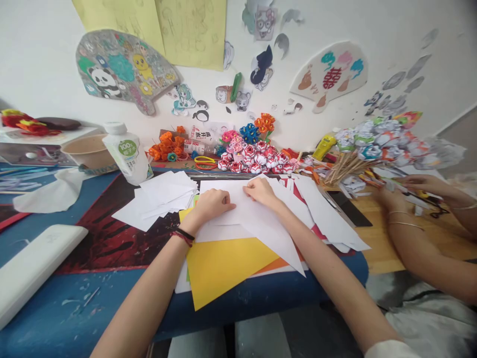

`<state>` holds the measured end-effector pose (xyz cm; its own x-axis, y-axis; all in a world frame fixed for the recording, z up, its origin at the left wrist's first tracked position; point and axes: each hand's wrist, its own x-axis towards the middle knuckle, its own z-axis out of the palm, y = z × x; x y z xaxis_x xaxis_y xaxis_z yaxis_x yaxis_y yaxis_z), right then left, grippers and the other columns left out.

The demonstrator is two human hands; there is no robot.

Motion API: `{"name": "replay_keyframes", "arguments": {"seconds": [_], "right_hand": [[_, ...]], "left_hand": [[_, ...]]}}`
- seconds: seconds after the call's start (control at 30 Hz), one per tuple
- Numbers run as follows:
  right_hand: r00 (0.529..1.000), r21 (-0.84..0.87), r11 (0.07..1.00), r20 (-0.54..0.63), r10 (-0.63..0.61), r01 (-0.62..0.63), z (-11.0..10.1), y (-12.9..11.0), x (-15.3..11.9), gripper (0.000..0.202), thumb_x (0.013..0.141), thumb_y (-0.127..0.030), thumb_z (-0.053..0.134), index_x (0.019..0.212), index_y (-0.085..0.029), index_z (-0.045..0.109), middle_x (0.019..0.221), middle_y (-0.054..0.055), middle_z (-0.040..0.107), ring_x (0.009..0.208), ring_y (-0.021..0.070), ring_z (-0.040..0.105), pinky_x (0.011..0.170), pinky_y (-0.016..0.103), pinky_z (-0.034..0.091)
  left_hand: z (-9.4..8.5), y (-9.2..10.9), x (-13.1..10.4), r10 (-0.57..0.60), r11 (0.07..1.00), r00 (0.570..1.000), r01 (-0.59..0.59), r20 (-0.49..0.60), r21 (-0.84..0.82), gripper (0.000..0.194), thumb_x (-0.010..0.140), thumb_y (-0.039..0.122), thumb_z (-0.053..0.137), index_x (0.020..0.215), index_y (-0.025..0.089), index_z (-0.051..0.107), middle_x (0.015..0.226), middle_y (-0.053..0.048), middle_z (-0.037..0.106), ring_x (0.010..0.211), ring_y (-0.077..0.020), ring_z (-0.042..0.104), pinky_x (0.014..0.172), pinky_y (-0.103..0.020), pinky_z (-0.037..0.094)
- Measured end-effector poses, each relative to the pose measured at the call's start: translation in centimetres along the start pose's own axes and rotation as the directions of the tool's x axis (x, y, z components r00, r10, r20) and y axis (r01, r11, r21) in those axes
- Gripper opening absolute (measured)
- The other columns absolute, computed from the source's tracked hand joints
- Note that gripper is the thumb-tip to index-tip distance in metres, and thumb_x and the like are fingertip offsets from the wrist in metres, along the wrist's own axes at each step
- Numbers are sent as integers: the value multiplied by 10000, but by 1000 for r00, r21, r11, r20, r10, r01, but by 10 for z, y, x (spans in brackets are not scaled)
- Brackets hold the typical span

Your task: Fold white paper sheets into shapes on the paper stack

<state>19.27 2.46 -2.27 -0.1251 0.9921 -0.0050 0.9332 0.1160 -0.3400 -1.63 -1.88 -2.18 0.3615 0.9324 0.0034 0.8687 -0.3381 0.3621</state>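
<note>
White paper (pixel 238 209) lies under both of my hands in the middle of the table. My left hand (pixel 213 205) rests at its left part with fingers curled; whether it grips the sheet is hidden. Further right, my right hand (pixel 260 191) pinches the paper near its upper edge, thumb and fingers together. Beneath the white paper, a yellow sheet (pixel 231 266) sticks out toward the front edge, with a bit of orange paper (pixel 272 266) beside it. A loose pile of white sheets (pixel 160 196) is left of my left hand, and more white sheets (pixel 324 211) lie to the right.
A white bottle (pixel 128 154) and a bowl (pixel 87 151) stand at the back left. Paper flowers (pixel 257 156) line the wall. A long white case (pixel 40 268) lies at the left. At the right, another person's hands (pixel 395 199) work near scissors (pixel 439 211).
</note>
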Motion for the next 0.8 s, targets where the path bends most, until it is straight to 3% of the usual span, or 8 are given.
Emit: {"name": "replay_keyframes", "arguments": {"seconds": [0.07, 0.2, 0.3, 0.43, 0.53, 0.67, 0.8], "right_hand": [[995, -30, 999, -96, -39, 36, 14, -5, -3, 321, 900, -360, 482, 728, -190, 693, 776, 72, 719, 779, 190, 648, 633, 258, 371], [982, -67, 995, -167, -85, 74, 25, -2, -3, 328, 918, -353, 452, 777, -197, 705, 823, 92, 718, 815, 214, 632, 664, 282, 335], [980, -82, 993, -173, -102, 88, 26, 4, 0, 317, 915, -353, 463, 795, -203, 714, 825, 97, 718, 798, 218, 625, 654, 288, 319], [977, -85, 990, -169, -129, 116, 28, 8, 2, 330, 924, -373, 457, 798, -213, 716, 814, 89, 714, 777, 213, 619, 632, 288, 298], [976, -90, 988, -167, -141, 127, 28, 9, 2, 331, 928, -368, 453, 796, -214, 715, 814, 87, 712, 775, 209, 615, 623, 286, 289], [978, -87, 990, -164, -126, 113, 28, 9, 1, 328, 929, -371, 459, 799, -217, 718, 817, 82, 709, 786, 209, 613, 627, 282, 295], [980, -64, 992, -160, -118, 109, 27, 10, 1, 327, 925, -366, 459, 774, -216, 708, 800, 74, 704, 789, 206, 610, 625, 281, 288]], "left_hand": [[1, 3, 0, -24, 999, 1000, 24, -12, 26, 295, 802, 513, 573, 755, 233, 656, 799, -39, 708, 740, -206, 623, 606, -273, 365], [2, 16, 10, -132, 991, 989, 133, -67, 10, 284, 774, 503, 593, 736, 231, 663, 786, -50, 707, 787, -223, 638, 656, -284, 414], [-1, 27, 27, -197, 973, 979, 202, 50, -109, 259, 738, 467, 624, 703, 214, 668, 722, -45, 701, 695, -191, 621, 629, -278, 429], [-9, 33, 51, -199, 950, 945, 251, 259, -187, 242, 672, 416, 679, 613, 183, 650, 612, -19, 656, 444, -100, 440, 456, -256, 346], [-16, 30, 60, -197, 935, 911, 285, 361, -210, 266, 629, 408, 715, 546, 176, 614, 533, -1, 585, 405, -74, 344, 407, -250, 271], [-26, 16, 59, -205, 924, 873, 322, 443, -205, 296, 583, 406, 740, 482, 188, 567, 426, 24, 465, 398, -79, 324, 409, -250, 255], [-39, -6, 47, -214, 920, 860, 337, 463, -202, 289, 544, 436, 744, 497, 200, 584, 471, 10, 518, 430, -90, 354, 427, -254, 277]]}}
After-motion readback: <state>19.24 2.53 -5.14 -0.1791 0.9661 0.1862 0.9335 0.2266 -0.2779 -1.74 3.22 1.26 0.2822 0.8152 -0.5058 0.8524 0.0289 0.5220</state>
